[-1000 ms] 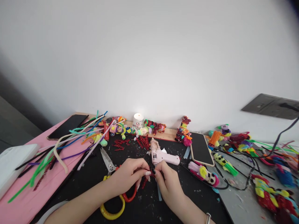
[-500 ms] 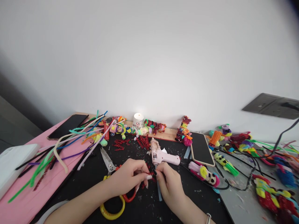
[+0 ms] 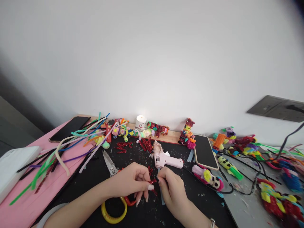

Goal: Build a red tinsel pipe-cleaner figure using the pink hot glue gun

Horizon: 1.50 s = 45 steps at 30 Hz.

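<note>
Over a black mat (image 3: pixel 95 177), my left hand (image 3: pixel 129 183) and my right hand (image 3: pixel 172 190) meet, both pinching a small red glittery pipe-cleaner piece (image 3: pixel 153 181) with a black bit at its right end. A pink glue gun (image 3: pixel 167 161) lies just beyond my fingers. Scissors with yellow and red handles (image 3: pixel 111 167) lie under my left wrist. More red glittery pieces (image 3: pixel 146 144) are scattered further back.
Loose coloured pipe cleaners (image 3: pixel 71 148) spread over a pink board (image 3: pixel 28 202) at left, with a phone (image 3: pixel 68 128) and a white box (image 3: pixel 11 166). Another phone (image 3: pixel 205 152) lies right of the glue gun. Pipe-cleaner dolls (image 3: pixel 187 133) line the wall; more fill the right. A lit candle (image 3: pixel 141 122) stands at the back.
Both hands have slid slightly toward me while still working the red piece; my left fingers have curled lower over it. Nothing else moved.
</note>
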{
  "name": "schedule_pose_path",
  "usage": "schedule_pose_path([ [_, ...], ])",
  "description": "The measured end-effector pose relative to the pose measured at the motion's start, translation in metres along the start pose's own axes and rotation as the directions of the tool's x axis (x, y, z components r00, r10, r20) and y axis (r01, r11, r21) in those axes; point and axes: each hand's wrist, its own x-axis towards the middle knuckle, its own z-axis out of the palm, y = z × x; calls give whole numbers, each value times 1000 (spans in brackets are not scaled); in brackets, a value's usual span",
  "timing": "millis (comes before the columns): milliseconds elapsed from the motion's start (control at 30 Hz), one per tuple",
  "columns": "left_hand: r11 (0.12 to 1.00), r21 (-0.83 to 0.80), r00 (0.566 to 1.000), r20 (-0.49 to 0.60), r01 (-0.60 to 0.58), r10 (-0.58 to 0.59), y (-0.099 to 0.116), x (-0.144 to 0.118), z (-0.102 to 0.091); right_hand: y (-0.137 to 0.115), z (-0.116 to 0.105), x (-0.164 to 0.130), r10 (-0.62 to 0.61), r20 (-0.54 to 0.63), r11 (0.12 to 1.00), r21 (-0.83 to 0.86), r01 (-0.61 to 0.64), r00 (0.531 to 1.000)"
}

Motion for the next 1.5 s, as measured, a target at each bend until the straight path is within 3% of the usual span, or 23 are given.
schedule_pose_path([
  [167, 1000, -19, 995, 101, 25, -23, 2, -1, -2, -2, -1, 0, -10, 45, 1000, 22, 9, 999],
  [433, 995, -36, 994, -42, -98, 96, -3, 3, -6, 3, -1, 1, 59, -17, 997, 51, -58, 998],
  [667, 991, -46, 991, -59, -124, 121, -2, 2, -11, 4, -2, 2, 88, -66, 995, 58, -84, 994],
  [1333, 973, 147, 977, -96, -178, 193, 5, -1, -7, 6, -5, 4, 115, -37, 991, 74, -112, 993],
  [1433, 953, 218, 957, -151, -211, 246, 6, -2, -10, 9, -11, 9, 115, -104, 993, 1, -116, 988],
  [1500, 928, 280, 925, -220, -245, 311, 6, -2, -14, 13, -15, 13, 112, -194, 979, -149, -142, 975],
])
